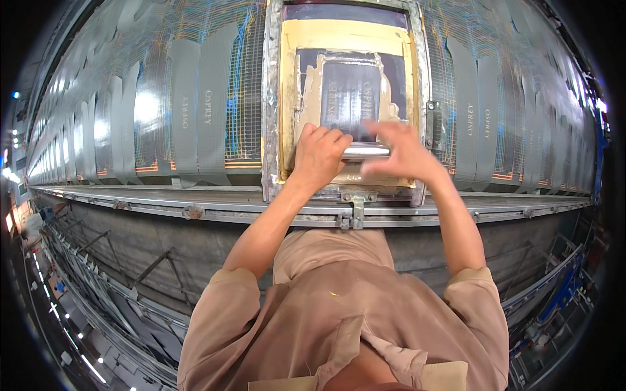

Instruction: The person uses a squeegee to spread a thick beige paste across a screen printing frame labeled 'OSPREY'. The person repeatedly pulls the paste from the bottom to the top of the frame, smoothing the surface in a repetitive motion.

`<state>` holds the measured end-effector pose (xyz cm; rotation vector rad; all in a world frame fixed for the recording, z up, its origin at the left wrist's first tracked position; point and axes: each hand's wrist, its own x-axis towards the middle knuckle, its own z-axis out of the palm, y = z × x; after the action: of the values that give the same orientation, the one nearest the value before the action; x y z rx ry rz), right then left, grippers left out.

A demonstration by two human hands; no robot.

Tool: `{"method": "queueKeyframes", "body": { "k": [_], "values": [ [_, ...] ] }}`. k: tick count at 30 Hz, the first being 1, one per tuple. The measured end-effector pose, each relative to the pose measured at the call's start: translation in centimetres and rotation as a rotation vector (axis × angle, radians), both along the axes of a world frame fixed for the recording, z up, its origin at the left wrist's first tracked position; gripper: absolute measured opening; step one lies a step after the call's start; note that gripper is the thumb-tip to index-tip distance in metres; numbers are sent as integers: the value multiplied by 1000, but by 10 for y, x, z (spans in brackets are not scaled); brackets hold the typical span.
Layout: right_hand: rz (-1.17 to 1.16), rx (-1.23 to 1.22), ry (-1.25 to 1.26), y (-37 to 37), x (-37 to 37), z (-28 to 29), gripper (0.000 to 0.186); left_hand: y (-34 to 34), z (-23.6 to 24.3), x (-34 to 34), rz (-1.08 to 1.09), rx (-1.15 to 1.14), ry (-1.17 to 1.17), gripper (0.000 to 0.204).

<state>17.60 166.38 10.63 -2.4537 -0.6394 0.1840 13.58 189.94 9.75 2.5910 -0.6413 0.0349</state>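
Observation:
My left hand is closed around the left end of a squeegee with a shiny metal bar. My right hand is blurred by motion, its thumb and fingers spread apart around the bar's right end; whether it touches the bar I cannot tell. The squeegee lies across the near part of a screen-printing frame. Beyond it is a dark printing window with lettering, edged by smeared beige-grey paste. Yellowish tape borders the mesh inside the frame.
Grey cut fabric pieces lie in rows on the long table, left and right of the frame. A metal rail runs along the near table edge, with a bracket by the frame. A hinge-like clamp sits on the frame's right side.

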Motion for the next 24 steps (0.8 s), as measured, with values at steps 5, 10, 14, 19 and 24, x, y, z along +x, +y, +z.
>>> {"method": "queueKeyframes", "body": {
  "k": [5,10,14,19,24],
  "values": [
    [-921,-95,42,-83,52,-46,42,-3,13,-1,16,104,20,47],
    [-788,272,55,-96,53,-65,34,9,6,-8,11,18,-7,37],
    [-827,293,131,-56,60,-21,29,43,21,-15,49,18,-23,35],
    [-755,462,21,81,38,-43,24,172,28,-9,25,21,-80,26],
    [-778,584,-21,243,39,-51,27,324,32,-18,58,37,-10,16]
  ]
}}
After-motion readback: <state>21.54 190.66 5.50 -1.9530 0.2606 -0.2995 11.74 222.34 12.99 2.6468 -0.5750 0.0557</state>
